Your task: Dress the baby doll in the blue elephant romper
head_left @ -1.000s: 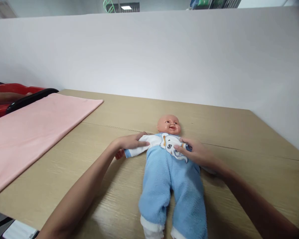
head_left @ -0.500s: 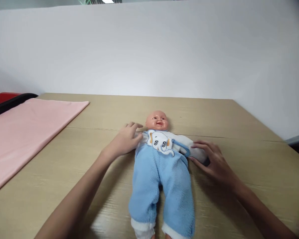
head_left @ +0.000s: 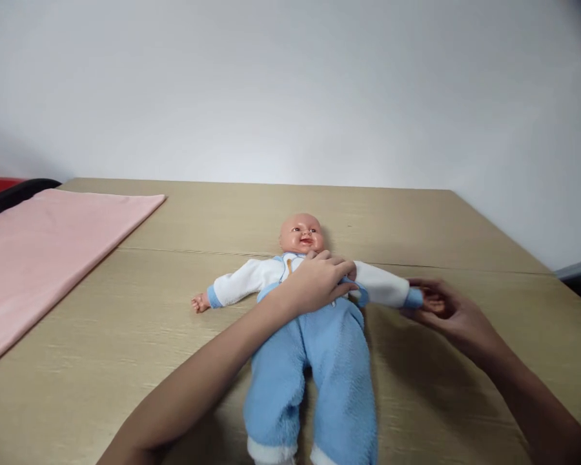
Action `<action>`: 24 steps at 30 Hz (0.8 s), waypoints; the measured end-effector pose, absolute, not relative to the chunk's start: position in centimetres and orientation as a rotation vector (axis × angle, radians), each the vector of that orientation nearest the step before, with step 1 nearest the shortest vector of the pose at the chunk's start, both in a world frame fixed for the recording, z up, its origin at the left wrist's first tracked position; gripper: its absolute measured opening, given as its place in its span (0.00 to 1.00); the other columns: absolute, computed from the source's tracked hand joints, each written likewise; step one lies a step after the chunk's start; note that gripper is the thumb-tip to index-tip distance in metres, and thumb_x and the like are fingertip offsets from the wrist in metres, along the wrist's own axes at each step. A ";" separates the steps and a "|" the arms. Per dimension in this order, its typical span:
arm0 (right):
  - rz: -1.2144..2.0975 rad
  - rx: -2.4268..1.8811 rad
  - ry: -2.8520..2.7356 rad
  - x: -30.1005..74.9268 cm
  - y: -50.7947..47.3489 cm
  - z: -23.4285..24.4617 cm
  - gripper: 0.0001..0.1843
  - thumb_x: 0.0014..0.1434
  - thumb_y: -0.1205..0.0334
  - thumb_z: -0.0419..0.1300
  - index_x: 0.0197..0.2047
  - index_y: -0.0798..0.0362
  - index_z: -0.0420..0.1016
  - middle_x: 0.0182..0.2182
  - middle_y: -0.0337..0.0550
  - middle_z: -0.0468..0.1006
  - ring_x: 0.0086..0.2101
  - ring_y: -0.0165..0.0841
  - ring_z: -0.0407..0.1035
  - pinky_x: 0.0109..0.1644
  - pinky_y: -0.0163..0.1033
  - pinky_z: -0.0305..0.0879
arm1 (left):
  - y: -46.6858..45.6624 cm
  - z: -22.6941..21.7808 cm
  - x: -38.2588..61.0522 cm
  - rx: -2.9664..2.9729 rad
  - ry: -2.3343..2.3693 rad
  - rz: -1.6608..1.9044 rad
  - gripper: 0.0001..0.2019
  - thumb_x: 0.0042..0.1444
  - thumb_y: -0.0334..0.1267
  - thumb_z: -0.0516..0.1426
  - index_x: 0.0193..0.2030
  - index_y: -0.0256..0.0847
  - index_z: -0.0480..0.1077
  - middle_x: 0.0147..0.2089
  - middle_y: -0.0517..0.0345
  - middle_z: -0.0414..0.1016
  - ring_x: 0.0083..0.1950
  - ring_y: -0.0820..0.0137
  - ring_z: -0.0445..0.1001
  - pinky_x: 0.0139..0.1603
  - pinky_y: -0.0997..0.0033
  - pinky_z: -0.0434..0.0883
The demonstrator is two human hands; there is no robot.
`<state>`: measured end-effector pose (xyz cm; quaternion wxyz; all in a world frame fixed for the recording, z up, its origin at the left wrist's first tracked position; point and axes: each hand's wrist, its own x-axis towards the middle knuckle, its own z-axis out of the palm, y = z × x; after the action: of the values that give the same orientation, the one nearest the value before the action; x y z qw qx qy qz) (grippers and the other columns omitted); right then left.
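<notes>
A baby doll [head_left: 302,234] lies on its back, its bald head toward the wall. It wears fleecy blue trousers [head_left: 314,361] and a white top with blue cuffs. My left hand [head_left: 319,281] reaches across the doll's chest, covering most of the elephant patch. Its fingers curl round the clothing at the shoulder on the right, beside a blue strap [head_left: 362,296]. My right hand [head_left: 452,316] is closed round the doll's hand and cuff on that side, with the white sleeve [head_left: 381,285] stretched out. The doll's other arm [head_left: 237,284] lies spread to the left, untouched.
A pink cloth [head_left: 62,252] lies flat at the left of the wooden table [head_left: 150,349]. Behind it, at the far left, are a black edge [head_left: 22,195] and something red [head_left: 0,186]. A white wall [head_left: 290,97] rises behind the table.
My left hand has moved right, from the doll's left-side arm onto its chest. My right hand has slid outward to the doll's hand. Both doll arms are now stretched out sideways.
</notes>
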<state>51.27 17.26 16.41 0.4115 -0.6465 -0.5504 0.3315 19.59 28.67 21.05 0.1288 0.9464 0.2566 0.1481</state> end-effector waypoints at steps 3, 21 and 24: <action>0.771 -1.524 -1.229 50.7 18.5 17.5 0.36 0.47 0.42 0.85 0.57 0.40 0.85 0.47 0.46 0.89 0.48 0.48 0.85 0.52 0.51 0.86 | 28.6 21.1 19.3 2.691 0.653 0.516 0.13 0.82 0.49 0.55 0.57 0.44 0.74 0.56 0.49 0.86 0.56 0.56 0.80 0.57 0.56 0.70; 0.831 -1.251 -1.726 40.4 18.8 19.7 0.13 0.67 0.45 0.72 0.48 0.43 0.89 0.55 0.48 0.82 0.55 0.48 0.79 0.61 0.50 0.81 | 29.0 20.9 19.0 2.112 0.324 0.946 0.10 0.79 0.46 0.58 0.50 0.42 0.75 0.50 0.51 0.84 0.51 0.63 0.82 0.56 0.64 0.76; 0.921 -1.259 -1.572 40.0 18.0 19.1 0.18 0.71 0.39 0.67 0.44 0.45 0.86 0.52 0.48 0.82 0.57 0.49 0.77 0.67 0.53 0.75 | 29.7 20.2 19.6 2.084 0.456 0.993 0.12 0.77 0.48 0.60 0.45 0.42 0.75 0.48 0.52 0.83 0.51 0.62 0.81 0.55 0.63 0.75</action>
<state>39.97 18.03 19.05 0.4470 -0.5085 -0.6351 0.3718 19.62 29.71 20.20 0.3843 0.8177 0.1790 0.3895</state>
